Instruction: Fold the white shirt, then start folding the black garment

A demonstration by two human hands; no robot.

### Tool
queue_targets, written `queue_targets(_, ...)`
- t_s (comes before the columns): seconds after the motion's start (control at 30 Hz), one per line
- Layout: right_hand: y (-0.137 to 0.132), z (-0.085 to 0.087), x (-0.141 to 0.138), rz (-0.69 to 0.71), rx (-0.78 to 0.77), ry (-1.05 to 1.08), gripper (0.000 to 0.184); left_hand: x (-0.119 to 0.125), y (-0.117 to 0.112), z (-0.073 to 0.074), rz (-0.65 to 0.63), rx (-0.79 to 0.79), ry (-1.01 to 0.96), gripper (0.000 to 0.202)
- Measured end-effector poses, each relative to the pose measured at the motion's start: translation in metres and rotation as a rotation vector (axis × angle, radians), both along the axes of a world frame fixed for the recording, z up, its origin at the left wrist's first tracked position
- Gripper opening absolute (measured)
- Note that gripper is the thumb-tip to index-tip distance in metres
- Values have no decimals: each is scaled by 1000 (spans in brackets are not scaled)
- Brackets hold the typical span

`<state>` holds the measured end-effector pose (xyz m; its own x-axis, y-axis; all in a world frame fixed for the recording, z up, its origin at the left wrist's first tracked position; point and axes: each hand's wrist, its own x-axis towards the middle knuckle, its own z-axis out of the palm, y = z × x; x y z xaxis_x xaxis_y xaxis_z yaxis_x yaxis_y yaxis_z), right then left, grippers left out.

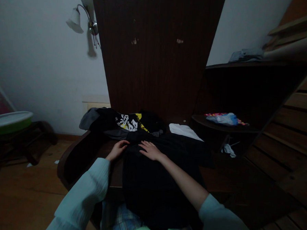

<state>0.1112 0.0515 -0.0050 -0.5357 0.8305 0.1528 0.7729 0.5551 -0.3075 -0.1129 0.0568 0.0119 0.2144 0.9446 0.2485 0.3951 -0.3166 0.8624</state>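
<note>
A black garment (150, 183) lies spread over the dark worktop (89, 153), its lower end hanging toward the person's lap. It looks soft, light and limp, best taken by an edge or corner. The right hand (149, 149) rests flat on its upper part, fingers spread. The left hand (118, 149) touches its upper left edge, fingers curled; whether they pinch the cloth I cannot tell. A pile of clothes (122, 123) lies just beyond.

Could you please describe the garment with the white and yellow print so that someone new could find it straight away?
Start at the tall dark wooden panel against the back wall; a heap of dark clothes lies at its foot. The printed garment sits in that heap, just beyond the left hand. It alone carries bold white lettering with yellow patches.
</note>
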Motion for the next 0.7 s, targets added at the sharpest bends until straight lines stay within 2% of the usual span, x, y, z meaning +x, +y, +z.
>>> queue_targets(0.1, 3, 0, -3, -29, 5, -9, 47, 1, 0, 2, 41, -6, -28, 27)
queue_targets(0.2, 5, 0, -5, -51, 5, -22, 49, 4, -8, 6, 25, -52, -34, 39)
queue_targets(0.33, 8, -2, -7, -74, 5, -19, 46, 7, -26, 8, -87, -122, 24, 53)
queue_targets(0.47, 7, -1, -7, -80, 30, 55, 47, 2, -31, -1, -213, -122, 34, 59)
queue_targets(0.6, -6, 7, 0, -63, 153, 305, 43, -7, -24, -17, -143, -44, -38, 59)
queue_targets(0.7, -29, 13, 30, -81, 202, 487, 33, -13, -30, -21, 8, 55, 24, 60)
